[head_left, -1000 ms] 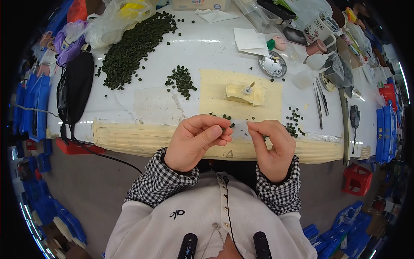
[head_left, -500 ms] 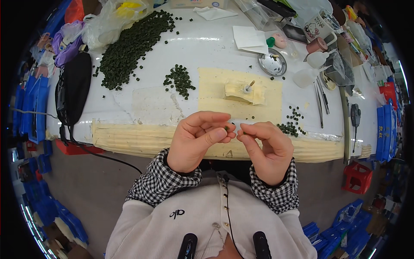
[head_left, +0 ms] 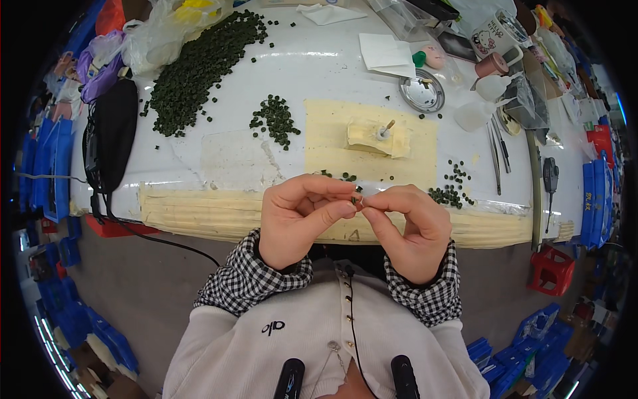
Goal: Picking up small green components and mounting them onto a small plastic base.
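Over the table's front edge, my left hand (head_left: pixel 296 216) pinches a small dark green piece (head_left: pixel 355 199) between thumb and fingers. My right hand (head_left: pixel 412 226) meets it there, its thumb and index finger closed at the same piece. Whether the right fingertips hold something of their own is hidden. Just beyond the left fingers lie a few more dark green pieces (head_left: pixel 347 177). Farther back is a block wrapped in yellowish tape (head_left: pixel 362 136), with a short peg (head_left: pixel 387 128) standing up from it. Several round green pieces (head_left: pixel 453 189) are scattered beside my right hand.
A large pile of dark green pieces (head_left: pixel 196 76) covers the back left, with a smaller heap (head_left: pixel 274 123) nearer the middle. At right are a round metal dish (head_left: pixel 422 92), tweezers (head_left: pixel 495 159), a mug (head_left: pixel 495 36) and white paper (head_left: pixel 385 56). A black pouch (head_left: pixel 113 136) lies left.
My right hand's fingertips have come left against those of my left hand, closing the small gap between them. Green pieces beyond the left fingers now show. The view has shifted slightly.
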`<act>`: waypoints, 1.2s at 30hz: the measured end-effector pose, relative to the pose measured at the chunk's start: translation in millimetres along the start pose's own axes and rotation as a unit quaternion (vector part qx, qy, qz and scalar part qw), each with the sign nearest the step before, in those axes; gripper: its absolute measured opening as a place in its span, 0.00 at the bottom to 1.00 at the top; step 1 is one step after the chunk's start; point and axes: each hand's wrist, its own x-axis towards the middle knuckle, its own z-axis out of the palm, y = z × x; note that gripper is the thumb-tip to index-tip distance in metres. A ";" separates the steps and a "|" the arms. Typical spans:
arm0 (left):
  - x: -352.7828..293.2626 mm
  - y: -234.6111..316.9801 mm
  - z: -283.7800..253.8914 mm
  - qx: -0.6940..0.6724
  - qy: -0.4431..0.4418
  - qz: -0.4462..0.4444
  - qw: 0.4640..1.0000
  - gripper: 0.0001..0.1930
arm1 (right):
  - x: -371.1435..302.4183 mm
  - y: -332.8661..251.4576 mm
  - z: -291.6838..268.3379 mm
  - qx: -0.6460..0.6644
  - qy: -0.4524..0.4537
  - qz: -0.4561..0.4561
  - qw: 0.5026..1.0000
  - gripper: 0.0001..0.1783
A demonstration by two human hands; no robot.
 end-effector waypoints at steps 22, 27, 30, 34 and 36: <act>5.2 6.7 -10.4 0.198 -0.066 0.085 0.974 0.11 | 2.2 -10.1 -3.3 -0.057 -0.030 -0.014 0.998 0.06; 3.2 5.4 -8.2 0.175 -0.045 0.057 0.982 0.11 | 2.1 -10.4 -2.9 -0.052 -0.031 -0.008 0.998 0.06; 3.4 4.2 -8.6 0.171 -0.045 0.056 0.983 0.10 | 1.7 -10.3 -3.2 -0.049 -0.030 -0.005 0.998 0.06; 3.7 2.7 -9.9 0.166 -0.047 0.061 0.983 0.10 | 1.8 -9.5 -2.3 -0.043 -0.030 -0.002 0.999 0.06; 3.6 2.3 -9.2 0.161 -0.044 0.061 0.984 0.10 | 1.9 -9.5 -2.8 -0.041 -0.031 0.002 0.999 0.06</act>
